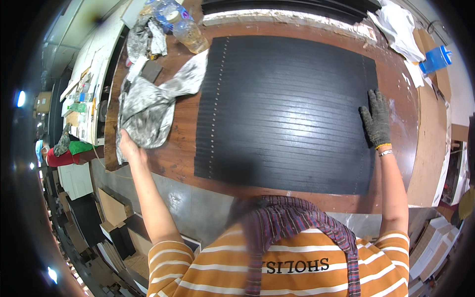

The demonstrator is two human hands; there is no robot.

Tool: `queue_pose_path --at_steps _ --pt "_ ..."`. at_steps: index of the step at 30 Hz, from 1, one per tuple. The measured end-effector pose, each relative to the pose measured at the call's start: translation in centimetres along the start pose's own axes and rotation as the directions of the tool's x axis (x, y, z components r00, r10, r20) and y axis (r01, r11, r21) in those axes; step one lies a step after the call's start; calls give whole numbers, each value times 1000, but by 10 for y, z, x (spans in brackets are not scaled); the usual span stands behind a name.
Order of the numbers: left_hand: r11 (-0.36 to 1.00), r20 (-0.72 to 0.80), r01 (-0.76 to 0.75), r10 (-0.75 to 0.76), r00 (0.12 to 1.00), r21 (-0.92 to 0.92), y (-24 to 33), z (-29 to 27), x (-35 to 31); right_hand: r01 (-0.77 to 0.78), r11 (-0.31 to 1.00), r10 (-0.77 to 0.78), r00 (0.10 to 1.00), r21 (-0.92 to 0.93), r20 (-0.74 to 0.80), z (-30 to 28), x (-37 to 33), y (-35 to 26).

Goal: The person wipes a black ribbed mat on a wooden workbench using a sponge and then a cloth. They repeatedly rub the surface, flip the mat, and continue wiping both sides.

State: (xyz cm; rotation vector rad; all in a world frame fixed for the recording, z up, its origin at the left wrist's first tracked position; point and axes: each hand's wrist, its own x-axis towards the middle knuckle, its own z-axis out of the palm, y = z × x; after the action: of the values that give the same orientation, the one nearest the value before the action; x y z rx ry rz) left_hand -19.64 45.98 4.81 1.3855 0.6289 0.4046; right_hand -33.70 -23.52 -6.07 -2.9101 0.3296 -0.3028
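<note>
A wide black panel (287, 119) with ribbed slats lies flat in front of me, a row of small pale dots running down its left side. My right hand (378, 119), in a dark grey knitted glove with a yellow cuff, rests flat over the panel's right edge with its thumb apart from the fingers. My bare left hand (131, 147) has its fingers closed on the lower edge of a white cloth (148, 116) smeared with black. That cloth spreads over the table left of the panel, and one end reaches the panel's upper left edge.
The brown wooden table (173, 161) carries clear plastic bottles (190, 34) and a crumpled grey rag (143, 38) at the far left. Black strips (292, 7) lie along the back. A white cloth (396, 22) and blue jug (435, 59) stand far right. Another person (64, 157) is at left.
</note>
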Motion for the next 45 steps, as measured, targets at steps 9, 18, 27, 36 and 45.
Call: queue_pose_path --at_steps 9,18,27,36,45 --pt "363 990 -929 140 -21 -71 -124 184 -280 -54 997 55 998 52 -11 -8 -4 -12" --pt "172 974 -963 133 -185 -206 -129 217 -268 -100 990 107 992 102 -61 -10 -6 -15" --pt "35 968 -967 15 -251 -252 -112 225 -259 -159 978 167 984 136 -53 -12 -10 -12" --pt "52 940 -938 13 -342 -342 -107 239 -260 -129 986 139 987 110 -87 -13 -8 -17" --pt "14 944 -954 150 -294 -300 -140 260 -330 -124 972 138 989 199 -59 -8 -3 -20"
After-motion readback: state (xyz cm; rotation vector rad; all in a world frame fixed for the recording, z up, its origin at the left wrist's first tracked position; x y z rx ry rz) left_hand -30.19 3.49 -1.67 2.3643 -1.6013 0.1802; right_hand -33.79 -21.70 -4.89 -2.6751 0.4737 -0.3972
